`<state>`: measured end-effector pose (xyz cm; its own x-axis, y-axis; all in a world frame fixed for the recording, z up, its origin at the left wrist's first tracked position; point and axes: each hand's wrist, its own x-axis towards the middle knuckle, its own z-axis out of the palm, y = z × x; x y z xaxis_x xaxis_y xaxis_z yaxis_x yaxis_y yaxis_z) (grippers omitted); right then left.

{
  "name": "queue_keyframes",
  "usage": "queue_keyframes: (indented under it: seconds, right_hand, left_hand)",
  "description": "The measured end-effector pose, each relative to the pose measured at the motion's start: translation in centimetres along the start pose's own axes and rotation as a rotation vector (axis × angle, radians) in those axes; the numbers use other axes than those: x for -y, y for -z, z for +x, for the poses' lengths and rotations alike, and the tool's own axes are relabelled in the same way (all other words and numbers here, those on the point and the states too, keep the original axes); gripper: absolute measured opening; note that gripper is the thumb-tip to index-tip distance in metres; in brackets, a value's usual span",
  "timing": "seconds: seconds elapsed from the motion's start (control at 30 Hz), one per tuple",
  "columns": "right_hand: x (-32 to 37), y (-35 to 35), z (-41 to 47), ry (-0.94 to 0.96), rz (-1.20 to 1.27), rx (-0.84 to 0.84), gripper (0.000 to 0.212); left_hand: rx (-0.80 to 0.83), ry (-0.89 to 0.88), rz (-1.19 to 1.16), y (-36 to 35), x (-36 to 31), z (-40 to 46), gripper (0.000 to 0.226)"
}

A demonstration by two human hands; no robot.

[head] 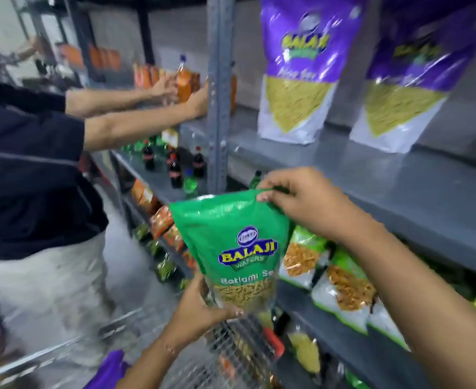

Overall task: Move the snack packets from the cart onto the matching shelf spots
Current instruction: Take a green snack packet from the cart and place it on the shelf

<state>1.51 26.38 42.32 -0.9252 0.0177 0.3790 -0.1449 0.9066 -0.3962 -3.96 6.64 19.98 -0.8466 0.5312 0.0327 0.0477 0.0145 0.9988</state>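
The left hand (200,307) held the bottom and the right hand (295,203) pinched the 12 o'clock top of the soft, crinkly, light green packet (231,242).

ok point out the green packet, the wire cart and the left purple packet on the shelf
green packet (231,234), head view, front above logo
wire cart (231,349), head view, mesh wall
left purple packet (304,66), head view, printed front

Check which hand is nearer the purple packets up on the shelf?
Right. The right hand pinches the green packet by its top edge, just below the purple packets; the left hand supports its bottom, lower, over the cart.
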Motion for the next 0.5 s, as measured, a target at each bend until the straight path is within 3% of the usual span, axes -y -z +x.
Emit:
queue_keyframes:
  seconds: [0.17, 0.27, 0.37, 0.5]
  right_hand:
    - [1.4, 14.7, -3.8, 0.081, 0.012, -0.528, 0.022]
    - [1.0, 18.0, -8.9, 0.046, 0.142, -0.722, 0.066]
    - [-0.6, 19.1, -16.2, -0.118, 0.413, -0.653, 0.095]
    - [-4.1, 18.8, -23.6, -0.315, 0.502, -0.571, 0.092]
  left_hand:
    - [0.138, -0.291, -0.04, -6.8, -13.8, 0.0, 0.072]
    - [0.253, -0.378, -0.134, -9.3, -18.7, -1.0, 0.074]
    - [0.348, -0.439, -0.189, -14.0, -22.3, -0.9, 0.07]
    - [0.554, -0.476, -0.217, -22.7, -25.7, -0.2, 0.065]
